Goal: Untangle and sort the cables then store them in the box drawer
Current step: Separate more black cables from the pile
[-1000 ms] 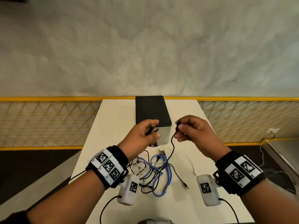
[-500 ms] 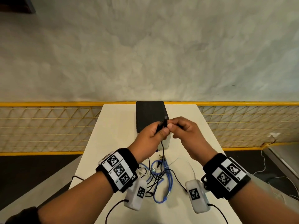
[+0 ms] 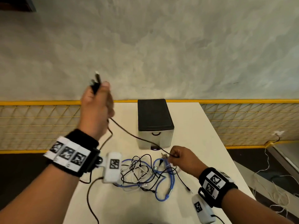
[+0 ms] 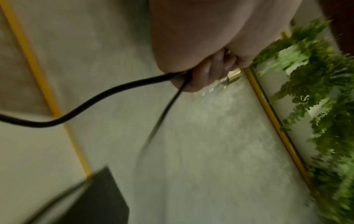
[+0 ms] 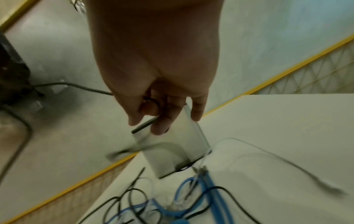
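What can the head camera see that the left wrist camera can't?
Only the head view shows the table, the drawer box front with its handle, the tangled pile of cables, the right hand pinching the black cable, and the plugs sticking up above the left hand.

Only the left wrist view shows green foliage.

Both show the left hand gripping the black cable.

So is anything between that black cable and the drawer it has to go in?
Yes. The drawer of the box is closed, and the black cable, stretched between the left hand and the right hand, looks to run on into the tangle.
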A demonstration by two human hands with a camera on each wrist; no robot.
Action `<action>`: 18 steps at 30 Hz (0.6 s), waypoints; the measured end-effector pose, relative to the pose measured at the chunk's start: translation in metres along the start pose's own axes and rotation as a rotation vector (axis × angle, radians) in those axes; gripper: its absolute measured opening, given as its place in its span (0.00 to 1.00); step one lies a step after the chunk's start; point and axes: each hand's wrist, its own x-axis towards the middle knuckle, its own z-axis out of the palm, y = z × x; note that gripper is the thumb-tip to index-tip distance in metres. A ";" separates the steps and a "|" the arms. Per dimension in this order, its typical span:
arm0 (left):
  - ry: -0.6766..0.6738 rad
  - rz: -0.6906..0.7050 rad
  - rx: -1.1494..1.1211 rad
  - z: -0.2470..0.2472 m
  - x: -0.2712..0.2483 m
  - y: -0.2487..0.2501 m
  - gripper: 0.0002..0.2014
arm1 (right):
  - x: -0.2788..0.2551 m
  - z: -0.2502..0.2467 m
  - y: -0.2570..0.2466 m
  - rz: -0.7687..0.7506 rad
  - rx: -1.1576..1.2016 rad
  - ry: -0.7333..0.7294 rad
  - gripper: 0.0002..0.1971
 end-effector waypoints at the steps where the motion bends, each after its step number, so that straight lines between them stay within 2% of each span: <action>1: 0.064 0.060 0.044 -0.010 0.004 0.010 0.12 | 0.000 -0.005 0.004 0.023 -0.008 0.046 0.09; 2: 0.107 0.116 0.127 -0.018 0.007 0.014 0.13 | 0.000 -0.008 0.007 0.036 0.027 0.091 0.08; 4: 0.085 0.214 0.428 -0.023 0.001 0.011 0.14 | 0.003 -0.011 0.005 0.041 0.084 0.142 0.06; 5: 0.012 0.235 0.592 -0.020 -0.005 0.001 0.14 | 0.005 -0.010 0.001 0.033 0.103 0.151 0.06; 7: -0.261 0.170 0.859 -0.005 -0.028 -0.026 0.13 | 0.009 -0.008 -0.011 0.001 0.146 0.154 0.04; 9: -0.522 0.089 0.986 0.010 -0.054 -0.059 0.11 | 0.011 -0.003 -0.027 -0.048 0.162 0.145 0.04; 10: -0.588 0.052 1.001 0.015 -0.063 -0.074 0.12 | 0.011 -0.002 -0.034 -0.088 0.156 0.140 0.05; 13: -0.592 -0.054 0.955 0.020 -0.080 -0.106 0.14 | 0.011 0.000 -0.048 -0.159 0.195 0.160 0.11; 15: -0.555 -0.084 0.952 0.021 -0.084 -0.116 0.09 | 0.011 -0.002 -0.047 -0.146 0.219 0.206 0.11; 18: -0.574 -0.096 0.988 0.019 -0.085 -0.121 0.08 | 0.007 -0.003 -0.039 -0.146 0.138 0.136 0.12</action>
